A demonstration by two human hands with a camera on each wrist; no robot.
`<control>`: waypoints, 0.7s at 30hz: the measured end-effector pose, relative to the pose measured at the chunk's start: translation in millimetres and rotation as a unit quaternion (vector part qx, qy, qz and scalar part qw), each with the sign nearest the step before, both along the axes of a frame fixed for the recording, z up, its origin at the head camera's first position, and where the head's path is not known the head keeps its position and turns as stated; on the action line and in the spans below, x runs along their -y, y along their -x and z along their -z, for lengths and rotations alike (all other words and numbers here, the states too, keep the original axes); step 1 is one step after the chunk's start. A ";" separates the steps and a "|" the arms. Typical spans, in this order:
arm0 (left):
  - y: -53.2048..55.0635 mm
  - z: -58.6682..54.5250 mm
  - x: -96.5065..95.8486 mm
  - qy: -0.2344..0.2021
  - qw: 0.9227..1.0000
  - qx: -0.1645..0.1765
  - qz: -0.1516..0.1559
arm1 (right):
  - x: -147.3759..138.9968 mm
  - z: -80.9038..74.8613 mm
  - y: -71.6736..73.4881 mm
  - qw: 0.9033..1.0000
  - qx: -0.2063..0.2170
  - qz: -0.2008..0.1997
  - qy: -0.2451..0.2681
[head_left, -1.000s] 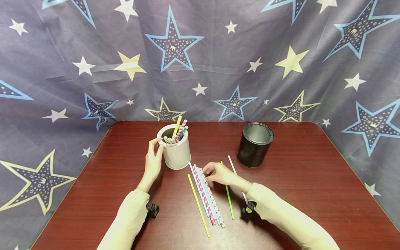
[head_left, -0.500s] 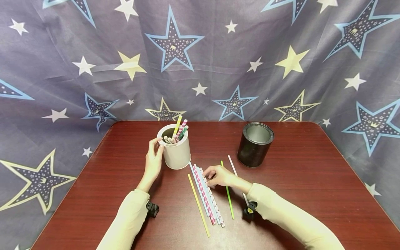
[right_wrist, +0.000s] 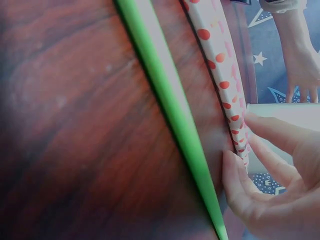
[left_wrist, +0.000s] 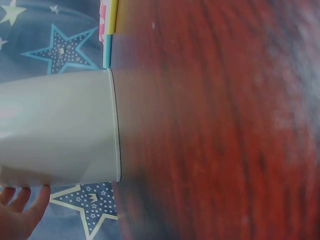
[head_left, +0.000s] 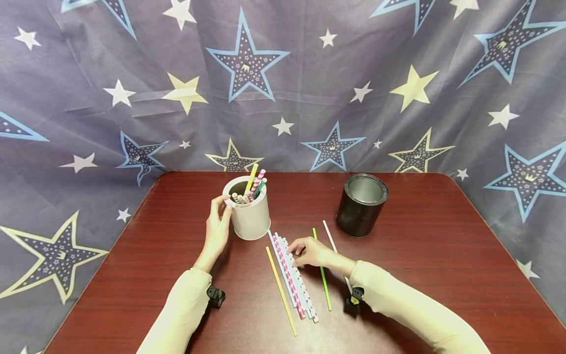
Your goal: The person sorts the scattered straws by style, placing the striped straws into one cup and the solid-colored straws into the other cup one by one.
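We see the right hand [head_left: 313,251] at a row of straws on the desk [head_left: 177,206], its thumb and fingers pinching a white straw with red dots [right_wrist: 224,85]. That straw lies just to the left of the palm, right at the fingertips, gripped nearer its far end, with the rest slanting back toward us. We cannot tell whether it is lifted off the desk at all. Close along its left side we find pale blue straws [head_left: 281,268] and a pink-and-white straw [head_left: 292,278], and a little apart from these, a yellow straw [head_left: 280,292]. A green straw [head_left: 325,290] passes beneath the right hand, and a pale pink straw [head_left: 328,231] runs under the wrist.

Our left hand [head_left: 216,231] rests its fingertips, loosely extended, against the left side of a white container [head_left: 251,223], near the rim. The container stands upright beyond the row, with several patterned straws [head_left: 258,179] leaning inside it. Well to its right we see a black container [head_left: 358,216], also upright, and behind the desk hangs a star-patterned cloth [head_left: 300,98].
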State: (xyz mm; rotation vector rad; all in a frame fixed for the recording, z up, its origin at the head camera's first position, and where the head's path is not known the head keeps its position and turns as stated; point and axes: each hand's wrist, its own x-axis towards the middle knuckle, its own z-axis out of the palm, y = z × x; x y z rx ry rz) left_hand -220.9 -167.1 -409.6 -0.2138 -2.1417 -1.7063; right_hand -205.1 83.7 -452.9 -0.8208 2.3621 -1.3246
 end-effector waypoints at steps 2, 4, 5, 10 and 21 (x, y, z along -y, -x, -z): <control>0.2 0.2 -0.1 -0.001 1.000 -0.001 0.001 | 0.4 0.9 0.2 1.000 -0.013 -0.002 -0.006; 0.4 0.5 -0.1 -0.002 1.000 -0.001 0.001 | 0.6 1.6 0.5 1.000 -0.028 -0.005 -0.013; 0.6 0.7 0.0 -0.001 1.000 0.000 0.000 | 0.6 1.5 0.5 0.999 -0.032 -0.005 -0.015; 0.5 0.9 0.4 -0.002 1.000 0.004 -0.003 | 0.8 1.8 0.6 0.999 -0.036 0.000 -0.026; 0.2 0.7 -0.2 -0.009 1.000 0.007 -0.003 | 0.6 4.9 0.6 0.995 -0.064 0.023 -0.075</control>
